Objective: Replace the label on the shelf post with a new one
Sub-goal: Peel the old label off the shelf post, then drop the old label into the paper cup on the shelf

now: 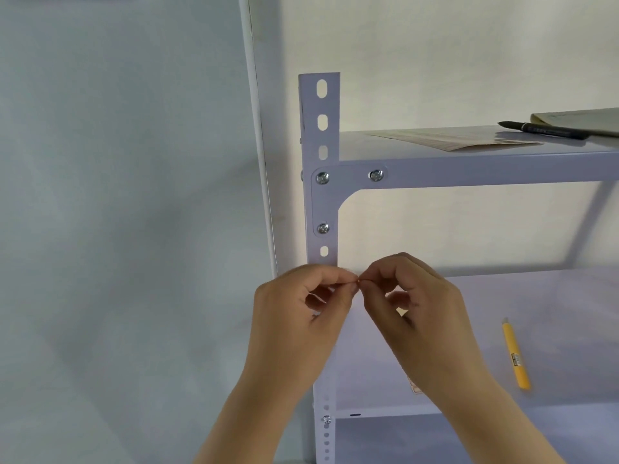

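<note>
Centre of frame: left hand (pixel 301 296) and right hand (pixel 412 296) meet fingertip to fingertip just in front of the shelf post (pixel 321 202), below its corner bracket. Both are pinched narrow on one tiny orange-tinted scrap (pixel 359 280); whether it is the label cannot be told. The post rises pale lilac, slotted, left of centre. Upper right: a black marker (pixel 542 129) lies on papers (pixel 452 139) on the top shelf (pixel 469 159). Lower right: a yellow utility knife (pixel 516 354) lies on the lower shelf (pixel 552 313), well apart from the hands.
</note>
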A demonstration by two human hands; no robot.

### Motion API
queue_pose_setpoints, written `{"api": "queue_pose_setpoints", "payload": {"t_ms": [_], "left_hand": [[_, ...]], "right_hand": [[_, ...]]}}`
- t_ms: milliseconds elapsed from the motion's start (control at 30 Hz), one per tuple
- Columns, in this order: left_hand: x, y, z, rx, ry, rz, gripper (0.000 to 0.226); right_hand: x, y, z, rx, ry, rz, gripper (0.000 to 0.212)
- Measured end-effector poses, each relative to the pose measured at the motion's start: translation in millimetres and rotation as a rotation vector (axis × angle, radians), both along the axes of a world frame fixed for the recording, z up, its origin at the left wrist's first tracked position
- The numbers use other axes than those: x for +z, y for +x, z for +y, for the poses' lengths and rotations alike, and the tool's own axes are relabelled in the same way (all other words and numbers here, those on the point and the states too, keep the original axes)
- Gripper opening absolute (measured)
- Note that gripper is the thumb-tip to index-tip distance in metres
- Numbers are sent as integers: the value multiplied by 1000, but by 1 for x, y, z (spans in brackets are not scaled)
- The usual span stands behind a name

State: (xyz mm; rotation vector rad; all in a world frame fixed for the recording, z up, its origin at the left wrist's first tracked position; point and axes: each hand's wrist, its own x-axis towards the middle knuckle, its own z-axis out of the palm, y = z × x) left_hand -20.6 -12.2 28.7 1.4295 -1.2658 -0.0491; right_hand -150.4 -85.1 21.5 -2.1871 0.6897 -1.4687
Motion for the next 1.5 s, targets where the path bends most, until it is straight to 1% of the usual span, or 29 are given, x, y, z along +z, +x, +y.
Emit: {"api": "queue_pose_setpoints", "payload": {"t_ms": [67, 133, 267, 333, 400, 567, 667, 733, 867, 1000, 1067, 1167, 1233, 1400, 1500], "left_hand": [[1, -2, 1, -51, 16, 122, 19], [1, -2, 1, -76, 16, 174, 18], [2, -1, 1, -84, 5, 189, 16], [2, -1, 1, -95, 20, 183, 18], [2, 0, 2, -104, 32, 189, 20], [-1, -4, 3, -85, -1, 283, 28], [-3, -9, 4, -73, -36, 292, 32], [-5, -11, 5, -76, -50, 285, 35], [-6, -12, 6, -125, -54, 290, 40], [-9, -10, 7, -160, -52, 289, 37], [-11, -10, 8, -164, -67, 274, 35], [-14, -16, 7, -177, -80, 252, 34], [-15, -22, 3, -174, -85, 254, 34], [-20, -48, -18, -151, -72, 302, 26], [-23, -72, -38, -154, -40, 335, 21]], "right_hand": [[-1, 0, 1, -2, 40, -50, 12], [-1, -1, 3, -3, 79, -93, 10], [2, -3, 7, 61, 158, -158, 24], [5, -4, 7, 101, 220, -165, 24], [6, -4, 8, 107, 234, -161, 24], [3, 1, 17, 7, 141, -215, 34], [-2, 1, 22, -1, 149, -267, 39], [-4, 1, 24, -23, 107, -257, 38], [-8, 0, 27, -127, -48, -187, 22], [-9, 0, 32, -187, -89, -161, 23], [-10, 0, 34, -175, -39, -185, 25], [-9, -5, 33, -125, 183, -270, 25], [-8, -11, 27, -102, 280, -286, 22], [-3, -39, 3, 27, 384, -162, 24], [-5, -61, -20, 73, 394, -101, 23]]}}
